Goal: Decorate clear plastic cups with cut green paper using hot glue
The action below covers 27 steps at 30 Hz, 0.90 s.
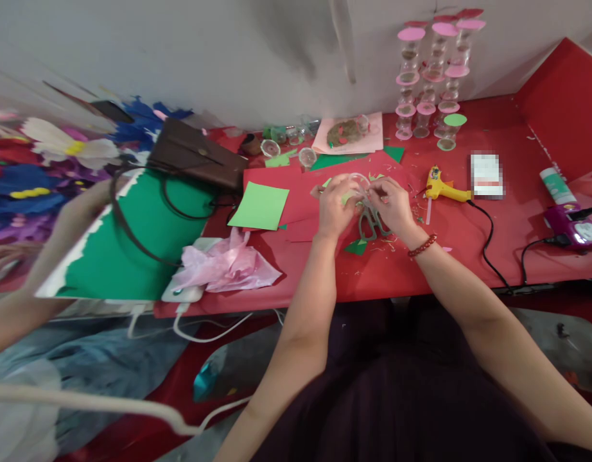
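Over the red table, my left hand (pixel 338 204) has its fingers closed round something small, with a light green bit showing beside them. My right hand (pixel 391 202) is closed in a pinch close to it, a red bead bracelet (pixel 422 246) on the wrist. What sits between the fingertips is too small to make out; a thin clear strand arches above them. Grey-handled scissors (pixel 368 226) lie just below both hands. Around them are paper scraps and a dark green piece (pixel 356 247). A light green sheet (pixel 260 206) rests to the left.
Right of the hands lies a yellow glue gun (pixel 445 187) with its cord. Stacked clear cups with pink discs (pixel 426 108) stand behind. On the left are a brown bag (pixel 194 154), a pink plastic bag (pixel 228 263) and another person's arm (pixel 69 224) by a green board (pixel 127 244).
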Motion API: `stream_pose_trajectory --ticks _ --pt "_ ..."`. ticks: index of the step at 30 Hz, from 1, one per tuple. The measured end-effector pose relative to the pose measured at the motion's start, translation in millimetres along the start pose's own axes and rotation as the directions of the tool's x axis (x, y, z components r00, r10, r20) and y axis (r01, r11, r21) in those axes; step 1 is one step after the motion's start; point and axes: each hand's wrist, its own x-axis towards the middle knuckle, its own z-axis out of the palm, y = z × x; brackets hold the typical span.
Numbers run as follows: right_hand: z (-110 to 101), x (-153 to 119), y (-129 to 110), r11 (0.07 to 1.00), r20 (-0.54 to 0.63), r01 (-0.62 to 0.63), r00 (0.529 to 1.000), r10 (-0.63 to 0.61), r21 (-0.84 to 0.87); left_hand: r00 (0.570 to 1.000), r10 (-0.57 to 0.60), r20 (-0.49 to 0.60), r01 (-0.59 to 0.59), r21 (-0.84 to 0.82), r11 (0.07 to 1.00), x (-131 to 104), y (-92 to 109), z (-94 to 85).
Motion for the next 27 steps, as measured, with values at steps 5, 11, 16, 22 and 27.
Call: stream_pose_trajectory --ticks 5,11,16,22,27 --pt "-2 5 2 0.971 -0.006 -0.182 0.983 0.185 0.153 1.000 0.006 -0.019 -0.006 0.002 1.000 0 1 -2.1" --pt "-10 11 7 0.917 -0.066 -0.278 0.949 0.308 0.287 0.997 0.017 -0.070 -0.017 0.006 1.000 0 -1 -3.8" --pt "-8 6 0 0.945 -0.068 -0.286 0.952 0.299 0.159 0.996 -0.029 -0.085 0.029 -0.001 1.000 0 3 -1.7" --pt "-6 2 -2 0.950 -0.030 -0.312 0.949 0.313 0.026 0.990 -0.010 -0.138 0.014 0.033 0.999 -1 6 0.1" --pt "3 1 2 0.928 0.069 -0.296 0.955 0.287 0.228 0.996 0.026 -0.086 -0.023 0.034 0.999 -3 7 4.3"
